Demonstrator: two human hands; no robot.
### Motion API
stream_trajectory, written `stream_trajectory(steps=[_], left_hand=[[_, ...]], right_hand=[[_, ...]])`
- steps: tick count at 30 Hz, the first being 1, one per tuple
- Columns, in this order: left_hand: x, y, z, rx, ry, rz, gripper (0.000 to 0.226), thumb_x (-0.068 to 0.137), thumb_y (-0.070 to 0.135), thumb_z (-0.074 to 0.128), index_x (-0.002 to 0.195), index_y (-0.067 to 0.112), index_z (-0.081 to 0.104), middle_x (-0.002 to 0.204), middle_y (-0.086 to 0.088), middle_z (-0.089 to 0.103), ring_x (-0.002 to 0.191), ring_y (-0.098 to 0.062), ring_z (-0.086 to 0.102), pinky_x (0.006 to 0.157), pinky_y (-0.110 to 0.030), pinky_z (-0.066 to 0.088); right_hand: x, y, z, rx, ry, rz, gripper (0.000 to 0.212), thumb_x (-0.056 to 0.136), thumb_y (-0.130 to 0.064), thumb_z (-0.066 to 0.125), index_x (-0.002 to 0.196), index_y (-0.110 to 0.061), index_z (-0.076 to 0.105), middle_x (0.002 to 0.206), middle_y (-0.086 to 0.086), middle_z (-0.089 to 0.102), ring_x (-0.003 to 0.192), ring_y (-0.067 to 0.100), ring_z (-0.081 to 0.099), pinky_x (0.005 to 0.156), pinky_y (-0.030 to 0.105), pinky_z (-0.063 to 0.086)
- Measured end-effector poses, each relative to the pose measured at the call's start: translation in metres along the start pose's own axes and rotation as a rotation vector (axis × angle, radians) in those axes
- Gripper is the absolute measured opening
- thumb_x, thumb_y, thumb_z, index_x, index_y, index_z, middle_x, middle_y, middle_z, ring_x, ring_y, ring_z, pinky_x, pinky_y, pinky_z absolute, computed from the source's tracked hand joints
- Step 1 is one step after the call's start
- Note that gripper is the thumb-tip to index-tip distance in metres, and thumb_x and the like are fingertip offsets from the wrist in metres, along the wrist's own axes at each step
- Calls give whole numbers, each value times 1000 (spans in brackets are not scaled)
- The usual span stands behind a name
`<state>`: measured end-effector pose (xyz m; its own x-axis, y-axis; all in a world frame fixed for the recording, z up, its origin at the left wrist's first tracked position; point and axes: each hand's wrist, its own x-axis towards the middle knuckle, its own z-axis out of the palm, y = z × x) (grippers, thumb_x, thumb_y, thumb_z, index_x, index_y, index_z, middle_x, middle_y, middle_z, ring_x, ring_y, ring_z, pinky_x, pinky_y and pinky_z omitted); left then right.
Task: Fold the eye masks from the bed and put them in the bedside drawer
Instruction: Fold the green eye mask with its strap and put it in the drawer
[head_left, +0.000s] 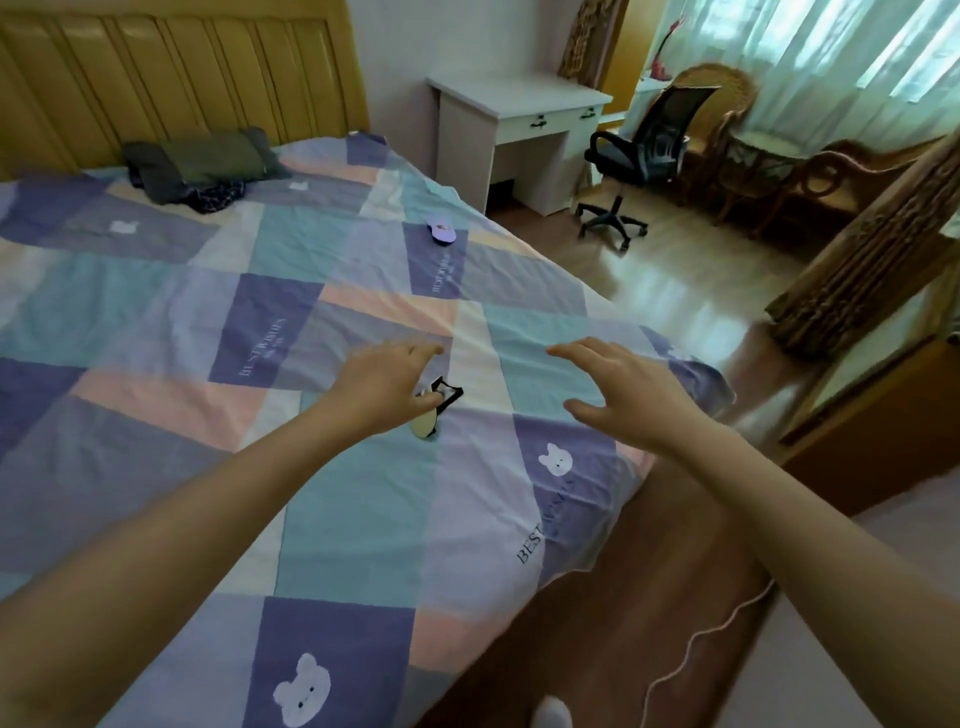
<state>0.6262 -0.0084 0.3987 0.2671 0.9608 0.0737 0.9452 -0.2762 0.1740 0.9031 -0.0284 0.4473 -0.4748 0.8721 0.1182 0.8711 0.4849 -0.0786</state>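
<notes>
Mask (434, 410) lies on the bed (363, 519), partly under the left hand (382, 387), whose fingers (428, 400) touch its black strap without clearly gripping. Right hand (618, 395) hovers spread and empty, just beside. Best to pinch both ends, tuck the strap in, then fold flat. A purple mask (441, 232) waits well beyond. The quilt reads "BEST WISHES".

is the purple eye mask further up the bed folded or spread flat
Cannot tell. The purple eye mask lies alone on the quilt, far from both hands, but it is too small here to show any fold.
</notes>
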Motion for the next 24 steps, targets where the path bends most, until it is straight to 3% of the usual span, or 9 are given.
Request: stream_trajectory(steps=[7, 14, 20, 24], left_hand=[[69, 3, 69, -7, -25, -210, 57, 88, 46, 54, 139, 27, 39, 141, 1, 48, 125, -22, 48, 92, -35, 42], [126, -45, 149, -51, -132, -414, 61, 86, 42, 58, 140, 26, 36, 143, 4, 45, 127, -20, 45, 94, -34, 39], [191, -103, 229, -40, -235, -464, 54, 87, 32, 58, 136, 24, 38, 138, 1, 49, 124, -23, 47, 91, -36, 38], [229, -144, 292, -31, -283, -416, 61, 84, 27, 65, 138, 24, 37, 141, 2, 46, 125, -23, 46, 89, -35, 38]], right_hand=[[94, 80, 60, 48, -147, -165, 58, 86, -31, 61, 140, -29, 39, 138, -4, 48, 123, 21, 48, 92, 39, 46], [205, 96, 161, 70, -332, -352, 56, 87, -28, 57, 140, -30, 38, 139, -5, 47, 123, 22, 47, 92, 38, 44], [289, 98, 270, 53, -410, -488, 52, 87, -28, 54, 137, -28, 39, 134, -5, 49, 117, 22, 51, 83, 34, 46], [327, 106, 350, 57, -426, -498, 51, 87, -34, 53, 136, -30, 39, 134, -6, 49, 115, 21, 53, 81, 36, 46]])
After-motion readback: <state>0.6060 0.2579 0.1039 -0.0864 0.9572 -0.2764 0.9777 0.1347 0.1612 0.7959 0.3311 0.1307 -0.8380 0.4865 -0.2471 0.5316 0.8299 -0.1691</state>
